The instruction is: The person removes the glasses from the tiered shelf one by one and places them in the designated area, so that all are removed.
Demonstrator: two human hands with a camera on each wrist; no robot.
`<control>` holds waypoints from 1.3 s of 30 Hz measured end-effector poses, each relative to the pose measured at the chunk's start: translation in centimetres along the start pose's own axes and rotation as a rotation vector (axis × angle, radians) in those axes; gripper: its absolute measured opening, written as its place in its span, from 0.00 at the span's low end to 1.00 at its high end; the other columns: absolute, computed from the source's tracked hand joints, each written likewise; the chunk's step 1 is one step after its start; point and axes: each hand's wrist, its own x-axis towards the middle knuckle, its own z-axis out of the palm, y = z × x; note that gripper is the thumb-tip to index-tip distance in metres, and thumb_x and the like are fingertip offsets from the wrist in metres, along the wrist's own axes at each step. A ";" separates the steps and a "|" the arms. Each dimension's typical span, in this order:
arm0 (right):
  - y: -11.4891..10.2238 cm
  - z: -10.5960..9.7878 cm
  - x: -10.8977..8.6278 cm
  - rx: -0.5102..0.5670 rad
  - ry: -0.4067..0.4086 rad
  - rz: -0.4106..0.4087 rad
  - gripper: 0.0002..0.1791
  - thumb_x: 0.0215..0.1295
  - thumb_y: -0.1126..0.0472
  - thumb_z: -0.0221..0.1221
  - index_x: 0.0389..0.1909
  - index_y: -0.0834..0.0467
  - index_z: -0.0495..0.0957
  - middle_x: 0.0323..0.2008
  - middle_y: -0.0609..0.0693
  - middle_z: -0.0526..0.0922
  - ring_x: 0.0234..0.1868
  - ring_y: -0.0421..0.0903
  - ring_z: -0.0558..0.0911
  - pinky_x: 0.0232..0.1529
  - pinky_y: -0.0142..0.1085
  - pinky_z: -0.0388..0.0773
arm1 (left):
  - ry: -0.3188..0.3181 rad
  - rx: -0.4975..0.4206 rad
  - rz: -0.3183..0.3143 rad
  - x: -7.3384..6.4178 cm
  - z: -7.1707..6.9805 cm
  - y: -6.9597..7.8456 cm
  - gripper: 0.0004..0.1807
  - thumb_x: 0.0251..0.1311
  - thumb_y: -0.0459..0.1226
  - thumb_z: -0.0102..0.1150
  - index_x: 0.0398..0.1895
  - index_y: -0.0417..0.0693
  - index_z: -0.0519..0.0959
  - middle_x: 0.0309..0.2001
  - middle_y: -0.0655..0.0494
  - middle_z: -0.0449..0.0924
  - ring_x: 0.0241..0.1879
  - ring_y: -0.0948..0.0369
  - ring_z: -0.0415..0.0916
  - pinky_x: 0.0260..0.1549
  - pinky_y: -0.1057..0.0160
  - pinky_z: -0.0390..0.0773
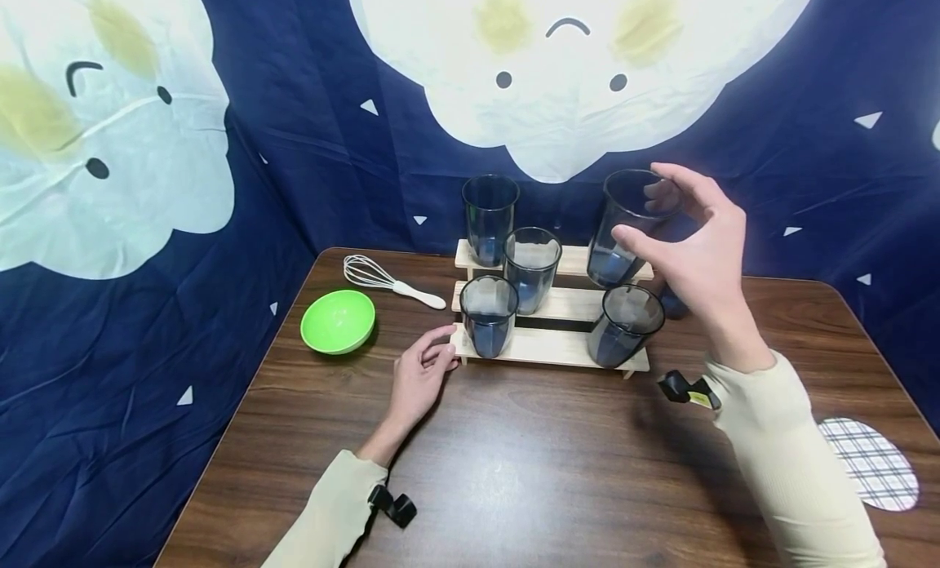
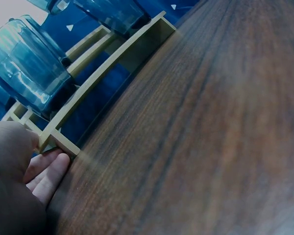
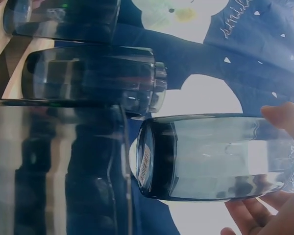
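My right hand [image 1: 705, 250] grips a blue-tinted glass [image 1: 624, 250] near its rim, thumb and fingers on opposite sides. In the right wrist view the held glass [image 3: 215, 156] is in the air, a barcode label on its base. Below is a three-step wooden rack [image 1: 551, 348]. On its left side stand a back glass [image 1: 489, 225], a middle glass [image 1: 530, 278] and a front glass [image 1: 488, 323]. Another glass [image 1: 624, 331] is at the front right. My left hand [image 1: 417, 380] holds the rack's front left end, fingers against the leg in the left wrist view.
Left of the rack are a white whisk [image 1: 396, 286] and a green bowl [image 1: 338, 323]. A checked round mat [image 1: 870, 462] lies at the table's right. A bluish shape [image 1: 673, 303] is partly hidden behind my right wrist. Blue cloth [image 1: 308, 103] hangs behind the table.
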 end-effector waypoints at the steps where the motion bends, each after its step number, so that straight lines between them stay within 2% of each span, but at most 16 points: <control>1: -0.1 -0.1 0.0 0.008 0.009 -0.001 0.39 0.49 0.73 0.82 0.66 0.52 0.88 0.46 0.46 0.89 0.51 0.44 0.84 0.60 0.29 0.80 | 0.001 0.001 -0.001 0.0 0.0 0.0 0.18 0.77 0.25 0.64 0.66 0.35 0.84 0.52 0.31 0.90 0.48 0.36 0.91 0.47 0.63 0.95; 10: -0.3 -0.8 -0.2 0.011 0.074 0.007 0.39 0.46 0.74 0.82 0.63 0.51 0.89 0.43 0.44 0.89 0.49 0.43 0.85 0.56 0.27 0.81 | 0.002 0.016 0.002 0.0 0.0 0.1 0.18 0.77 0.25 0.63 0.66 0.35 0.84 0.51 0.31 0.90 0.48 0.36 0.91 0.47 0.62 0.95; 18: -0.2 -1.5 -0.6 0.004 0.115 -0.009 0.40 0.44 0.74 0.83 0.64 0.53 0.89 0.44 0.42 0.89 0.50 0.42 0.85 0.61 0.28 0.81 | 0.000 0.016 0.003 0.1 -0.1 0.0 0.18 0.77 0.25 0.64 0.66 0.36 0.85 0.51 0.32 0.91 0.48 0.37 0.92 0.47 0.62 0.95; 23: -0.1 -2.1 -0.9 0.018 0.137 0.004 0.40 0.44 0.75 0.82 0.64 0.54 0.89 0.45 0.44 0.89 0.50 0.43 0.85 0.56 0.27 0.81 | -0.002 0.011 -0.008 0.1 0.0 0.1 0.18 0.77 0.25 0.64 0.66 0.36 0.84 0.51 0.31 0.90 0.48 0.37 0.91 0.47 0.62 0.95; 27: -0.2 -2.4 -1.2 0.001 0.149 0.009 0.40 0.43 0.76 0.82 0.63 0.54 0.89 0.45 0.42 0.88 0.50 0.41 0.85 0.57 0.26 0.80 | -0.002 0.005 -0.013 0.0 0.0 0.2 0.18 0.77 0.24 0.63 0.66 0.35 0.84 0.51 0.31 0.90 0.49 0.36 0.91 0.48 0.62 0.95; 39: 0.2 -4.2 -1.8 0.035 0.208 -0.040 0.39 0.42 0.78 0.80 0.62 0.62 0.89 0.43 0.46 0.90 0.47 0.43 0.86 0.54 0.27 0.82 | 0.001 0.008 -0.015 0.0 0.0 0.1 0.18 0.77 0.24 0.63 0.66 0.35 0.84 0.51 0.31 0.90 0.49 0.37 0.91 0.47 0.63 0.95</control>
